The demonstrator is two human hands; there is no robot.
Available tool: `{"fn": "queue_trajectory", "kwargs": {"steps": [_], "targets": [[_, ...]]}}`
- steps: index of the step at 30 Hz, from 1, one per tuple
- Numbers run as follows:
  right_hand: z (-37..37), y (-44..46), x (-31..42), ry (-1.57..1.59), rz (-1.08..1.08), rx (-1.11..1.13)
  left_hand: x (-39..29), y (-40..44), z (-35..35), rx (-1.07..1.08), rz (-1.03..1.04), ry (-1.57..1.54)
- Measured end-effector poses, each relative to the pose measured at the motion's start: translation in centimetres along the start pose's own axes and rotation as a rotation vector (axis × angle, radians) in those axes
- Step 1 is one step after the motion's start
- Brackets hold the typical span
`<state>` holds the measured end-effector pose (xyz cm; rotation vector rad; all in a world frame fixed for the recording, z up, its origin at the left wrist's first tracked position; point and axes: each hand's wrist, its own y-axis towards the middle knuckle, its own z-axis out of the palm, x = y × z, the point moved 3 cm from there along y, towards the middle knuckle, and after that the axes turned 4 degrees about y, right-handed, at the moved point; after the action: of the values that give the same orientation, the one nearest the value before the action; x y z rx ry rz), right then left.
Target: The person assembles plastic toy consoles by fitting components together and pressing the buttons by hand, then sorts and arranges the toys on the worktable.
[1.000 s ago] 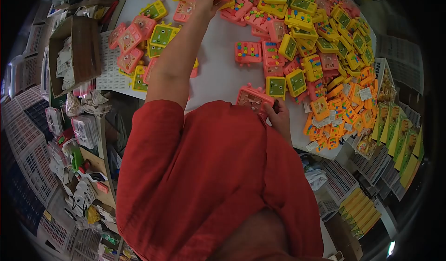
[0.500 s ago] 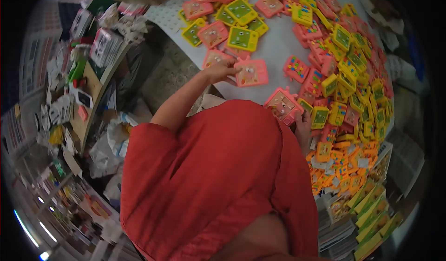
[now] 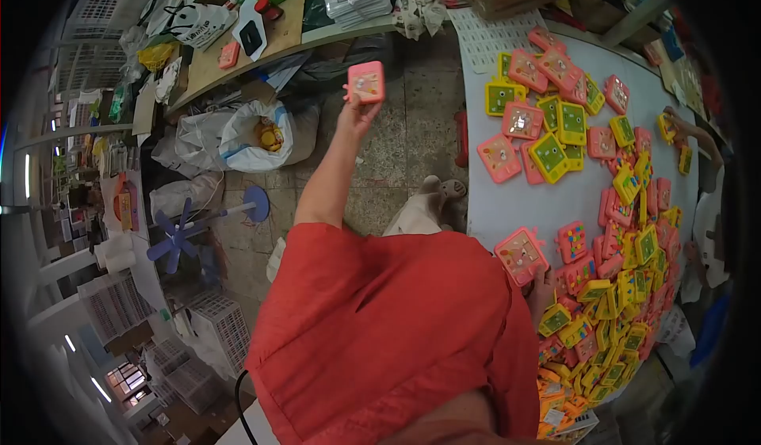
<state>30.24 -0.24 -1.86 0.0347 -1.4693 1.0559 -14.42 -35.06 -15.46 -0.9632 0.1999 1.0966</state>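
Note:
My left hand [image 3: 358, 118], arm stretched out over the floor, is closed on a pink square handheld puzzle toy [image 3: 366, 82] with a pictured front. At the table's near edge my right hand [image 3: 542, 288] grips another pink puzzle toy [image 3: 521, 256], its picture side facing up; the fingers are partly hidden. Beside it lies a pink toy with coloured beads [image 3: 571, 241]. A heap of yellow and pink toys [image 3: 626, 286] covers the table's right side. Farther up, a looser group has a yellow toy with a green front [image 3: 548, 156] and a pink toy [image 3: 498, 158].
The white table [image 3: 495, 207] curves along the right. Another person's hand [image 3: 680, 124] is by a yellow toy at its far side. Left are a bench [image 3: 289, 33], an open white bag [image 3: 273, 148] and a blue fan [image 3: 176, 235]. Orange toys [image 3: 559, 405] lie lower right.
My left hand has swung away from the table, out over the floor, carrying the pink toy. The view has turned left. My right hand still holds its pink toy.

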Motion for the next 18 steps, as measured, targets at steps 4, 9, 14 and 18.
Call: {"fn": "queue_trajectory", "kwargs": {"steps": [4,9,14,18], "targets": [[1.3,1.4,0.5,-0.001,0.048,-0.050,-9.1,6.3,-1.5,-0.170,0.203,-0.077],[3.2,2.4,1.5,-0.040,0.113,-0.156,-13.8,11.1,3.1,-0.297,0.132,0.215],[3.6,3.1,2.3,-0.058,0.008,-0.189,2.1,0.1,15.7,0.696,-0.379,1.123],[3.7,2.6,2.7,0.073,-0.109,-0.197,15.0,-13.8,22.2,1.212,-0.536,1.186]]}}
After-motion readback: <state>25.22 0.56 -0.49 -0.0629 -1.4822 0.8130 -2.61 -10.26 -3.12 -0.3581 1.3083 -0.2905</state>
